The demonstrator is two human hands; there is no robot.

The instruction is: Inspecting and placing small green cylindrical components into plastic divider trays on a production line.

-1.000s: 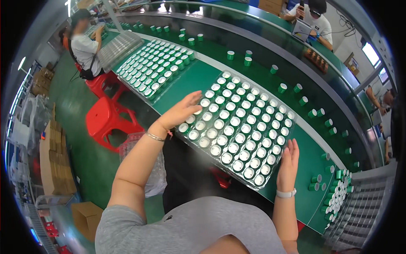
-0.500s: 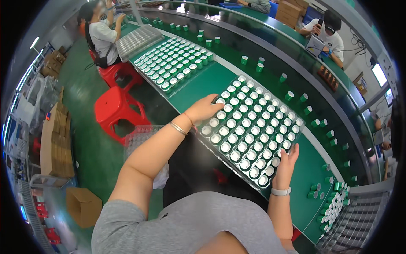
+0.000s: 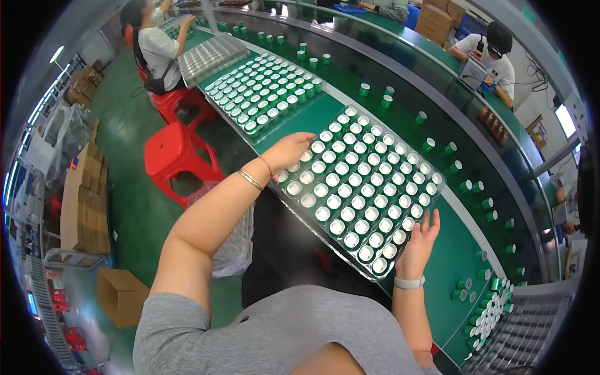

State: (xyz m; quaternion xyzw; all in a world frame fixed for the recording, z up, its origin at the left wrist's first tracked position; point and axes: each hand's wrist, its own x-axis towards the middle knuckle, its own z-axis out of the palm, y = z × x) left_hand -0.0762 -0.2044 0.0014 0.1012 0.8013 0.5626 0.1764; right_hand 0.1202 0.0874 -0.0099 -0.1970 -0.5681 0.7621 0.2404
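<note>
In front of me a clear plastic tray (image 3: 294, 203) holds rows of small green cylinders with white round tops (image 3: 358, 202). It lies slanted on the green table, its near edge reaching past the table's edge. My left hand (image 3: 290, 152) is closed on the tray's left end, fingers curled over the rim; part of the grip is hidden. At the right end, my right hand (image 3: 419, 245) rests its palm side against the tray's edge, with fingers stretched out and apart. The thumb lies close to the end cylinders.
A second filled tray (image 3: 259, 90) lies farther left, beside stacked empty trays (image 3: 211, 57). Loose green cylinders (image 3: 429, 144) stand along the conveyor (image 3: 400, 125); more cluster at lower right. A red stool (image 3: 175, 153) stands left. Co-workers sit at far left and across the line.
The filled tray has shifted slightly left, and my left hand has moved left with it. My right hand's fingers have spread and its thumb has come off the cylinder tops.
</note>
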